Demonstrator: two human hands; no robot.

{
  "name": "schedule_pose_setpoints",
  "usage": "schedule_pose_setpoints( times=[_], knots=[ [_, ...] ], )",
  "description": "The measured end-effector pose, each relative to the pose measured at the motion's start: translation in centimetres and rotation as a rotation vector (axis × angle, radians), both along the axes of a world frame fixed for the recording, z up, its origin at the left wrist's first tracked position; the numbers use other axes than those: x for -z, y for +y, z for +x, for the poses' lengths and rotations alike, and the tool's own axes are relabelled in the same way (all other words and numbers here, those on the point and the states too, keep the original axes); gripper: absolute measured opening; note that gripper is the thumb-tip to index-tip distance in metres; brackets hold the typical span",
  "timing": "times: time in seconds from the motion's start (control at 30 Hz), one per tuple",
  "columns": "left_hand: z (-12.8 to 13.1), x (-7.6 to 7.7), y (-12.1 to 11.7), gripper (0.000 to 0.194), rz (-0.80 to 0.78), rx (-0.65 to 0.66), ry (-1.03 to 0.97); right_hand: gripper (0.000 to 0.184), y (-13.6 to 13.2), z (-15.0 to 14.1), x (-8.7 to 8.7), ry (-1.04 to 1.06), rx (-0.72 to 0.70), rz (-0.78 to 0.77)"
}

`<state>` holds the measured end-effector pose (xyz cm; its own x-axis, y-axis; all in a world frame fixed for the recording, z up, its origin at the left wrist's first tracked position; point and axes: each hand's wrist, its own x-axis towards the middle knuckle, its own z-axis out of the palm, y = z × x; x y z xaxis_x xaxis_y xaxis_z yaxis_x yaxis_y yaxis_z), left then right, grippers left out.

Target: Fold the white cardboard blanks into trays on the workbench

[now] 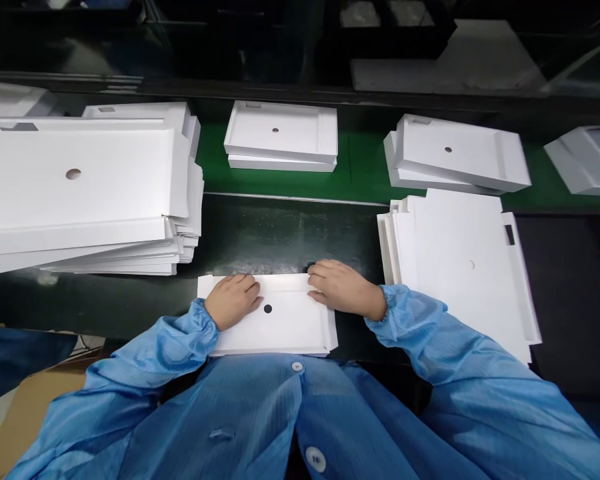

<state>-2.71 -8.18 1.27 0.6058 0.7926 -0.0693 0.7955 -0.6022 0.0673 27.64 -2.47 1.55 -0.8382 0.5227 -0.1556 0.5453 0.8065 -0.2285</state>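
Note:
A white cardboard tray (285,330) with a round dark hole lies on the dark green table in front of my body. Its far side and right side have raised, folded edges. My left hand (234,300) rests on its far left part, with the fingers curled over the far edge. At the far right corner, my right hand (343,287) pinches the raised edge between fingers and thumb. The fingertips of both hands are partly hidden behind that edge. The tray's near edge reaches my blue smock (260,400).
A tall stack of white trays (120,193) stands at the left. Flat white cardboard blanks (445,260) are piled at the right, beside a black surface (570,293). Folded white trays (300,137) and another tray pair (475,157) sit on a green strip behind.

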Motion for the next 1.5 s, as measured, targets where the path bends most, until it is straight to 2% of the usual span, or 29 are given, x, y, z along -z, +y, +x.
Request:
schedule_pose_setpoints(
  times=[0.1,0.2,0.33,0.43,0.57,0.67,0.83,0.97,1.03,1.13,1.27,1.4,1.5],
  knots=[
    [0.7,-0.1,-0.7,0.039,-0.051,-0.038,-0.018,0.034,-0.8,-0.7,-0.2,-0.093,0.014,0.017],
    [1.5,-0.2,-0.1,0.046,-0.082,-0.054,0.031,0.045,-1.3,-1.9,-0.4,-0.136,0.025,0.054],
    [2.5,0.2,1.1,0.036,-0.071,-0.005,0.072,0.033,-1.5,-3.3,-0.4,-0.157,0.005,0.098],
    [2.8,0.7,1.4,0.027,-0.032,0.028,0.06,0.032,-1.4,-3.5,-0.2,-0.147,0.036,0.095],
    [3.1,1.1,1.6,0.028,-0.012,0.033,0.032,0.031,-1.2,-3.6,0.2,-0.128,0.007,0.071],
    [3.4,0.8,1.9,0.026,-0.047,0.013,0.034,0.032,-0.7,-4.2,0.1,-0.133,-0.004,0.055],
    [3.7,-0.6,4.1,0.026,-0.246,0.008,0.11,0.025,1.8,-5.0,-0.8,-0.181,0.026,-0.108],
    [3.8,-1.6,6.9,0.029,-0.408,-0.124,0.121,0.03,4.2,-4.3,-1.0,-0.073,0.138,-0.303],
    [3.7,-2.0,7.9,0.035,-0.459,-0.193,0.144,0.034,4.6,-3.9,-0.7,-0.004,0.201,-0.346],
    [3.1,-2.2,8.1,0.037,-0.435,-0.224,0.129,0.031,3.7,-3.4,-0.3,0.006,0.177,-0.212],
    [1.7,-1.3,6.7,0.037,-0.269,-0.129,0.022,0.043,1.9,-3.2,-0.1,-0.034,0.079,0.006],
    [1.3,-0.2,5.5,0.042,-0.222,-0.09,-0.045,0.038,1.3,-3.8,0.2,-0.03,0.114,0.047],
    [2.0,-0.2,5.8,0.04,-0.264,-0.112,-0.109,0.036,1.3,-4.4,0.5,0.02,0.158,0.005]
  ],
)
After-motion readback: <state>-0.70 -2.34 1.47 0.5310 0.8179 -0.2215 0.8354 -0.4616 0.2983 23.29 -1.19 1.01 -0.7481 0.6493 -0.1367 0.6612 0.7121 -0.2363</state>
